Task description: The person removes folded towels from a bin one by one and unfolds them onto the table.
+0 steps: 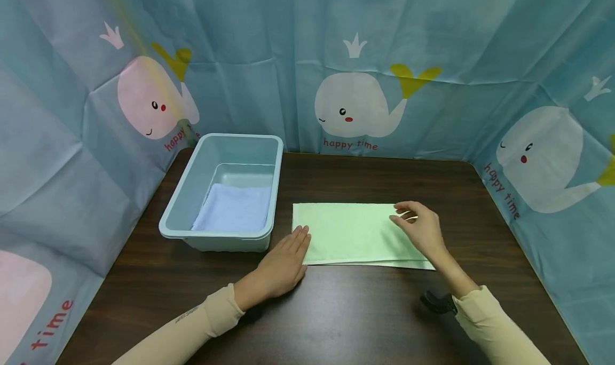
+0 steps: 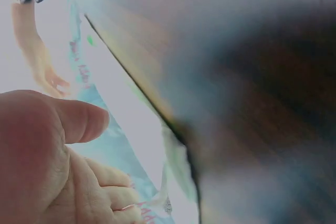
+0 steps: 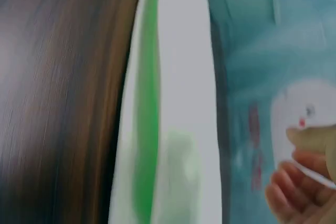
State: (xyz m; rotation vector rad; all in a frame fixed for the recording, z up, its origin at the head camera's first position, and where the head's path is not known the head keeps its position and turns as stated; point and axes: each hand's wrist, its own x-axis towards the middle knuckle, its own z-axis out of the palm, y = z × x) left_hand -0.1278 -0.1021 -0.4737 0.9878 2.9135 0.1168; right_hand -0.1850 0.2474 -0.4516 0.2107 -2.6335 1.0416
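Observation:
A pale green cloth (image 1: 346,231) lies folded into a flat rectangle on the dark table, its layers slightly offset along the near edge. My left hand (image 1: 284,261) rests at the cloth's left edge, fingers straight and close together. Over the right end hovers my right hand (image 1: 424,230), fingers loosely bent and thumb apart. In the right wrist view the right hand (image 3: 302,187) shows nothing between thumb and fingers, and the folded layers of the green cloth (image 3: 184,77) run alongside it.
Left of the cloth stands a light blue plastic basin (image 1: 221,236) with a folded lavender-blue cloth (image 1: 235,207) inside. A black strap piece (image 1: 438,302) juts from the right sleeve over the wooden table (image 1: 355,317). Whale-print curtains (image 1: 269,45) enclose the table's back and sides.

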